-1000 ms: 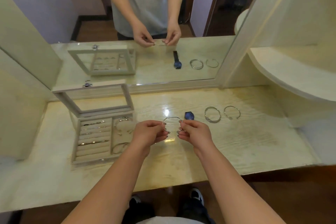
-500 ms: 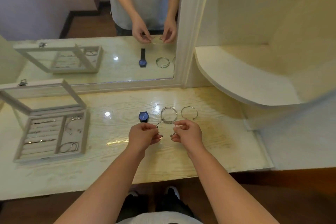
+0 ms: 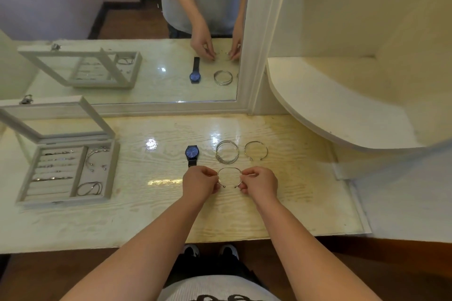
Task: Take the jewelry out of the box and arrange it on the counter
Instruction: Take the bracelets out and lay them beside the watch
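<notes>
A thin silver cuff bangle (image 3: 229, 169) with ball ends is pinched at both sides: my left hand (image 3: 199, 184) grips its left side, my right hand (image 3: 260, 183) its right. It sits low over the pale wooden counter (image 3: 156, 205), just in front of a row of laid-out pieces: a blue-faced watch (image 3: 192, 153), a stacked silver bangle set (image 3: 227, 152) and another open cuff bangle (image 3: 256, 150). The white jewelry box (image 3: 29, 176) stands open at the left, with rings in its slots and more bangles in its right compartments.
A mirror (image 3: 122, 19) runs along the back of the counter and reflects the box, the watch and my hands. A curved cream shelf (image 3: 330, 105) juts out at the right. The counter's front edge is near my forearms.
The view has swung right, so the box now lies far left. Both hands carried the cuff bangle right and lowered it in front of the stacked bangles.
</notes>
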Demonstrator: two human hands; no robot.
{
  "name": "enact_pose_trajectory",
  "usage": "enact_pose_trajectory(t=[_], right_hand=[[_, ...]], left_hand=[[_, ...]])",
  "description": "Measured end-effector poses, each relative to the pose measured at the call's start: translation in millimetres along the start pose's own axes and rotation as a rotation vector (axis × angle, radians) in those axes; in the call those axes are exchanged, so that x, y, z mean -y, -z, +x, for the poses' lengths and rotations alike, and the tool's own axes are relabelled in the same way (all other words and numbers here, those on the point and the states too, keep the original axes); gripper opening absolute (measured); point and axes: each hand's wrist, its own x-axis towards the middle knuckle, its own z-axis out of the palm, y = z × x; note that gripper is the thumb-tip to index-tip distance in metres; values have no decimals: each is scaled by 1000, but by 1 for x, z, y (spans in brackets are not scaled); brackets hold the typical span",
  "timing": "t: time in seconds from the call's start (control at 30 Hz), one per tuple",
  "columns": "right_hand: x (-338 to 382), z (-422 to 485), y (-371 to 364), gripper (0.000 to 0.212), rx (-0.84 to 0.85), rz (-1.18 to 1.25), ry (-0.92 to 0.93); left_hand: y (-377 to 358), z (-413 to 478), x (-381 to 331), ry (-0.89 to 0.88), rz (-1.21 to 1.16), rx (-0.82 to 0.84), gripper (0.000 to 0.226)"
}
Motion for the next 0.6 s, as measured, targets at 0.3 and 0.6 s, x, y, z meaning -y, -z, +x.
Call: enact_pose_trajectory(t=[0.3,0.6], right_hand=[[-7,10,-2,16,4,-111,5],[-7,14,-8,19,20,-172,16]], left_hand=[[-5,6,3,20,129,51,32],[-2,11,5,20,184,32,31]])
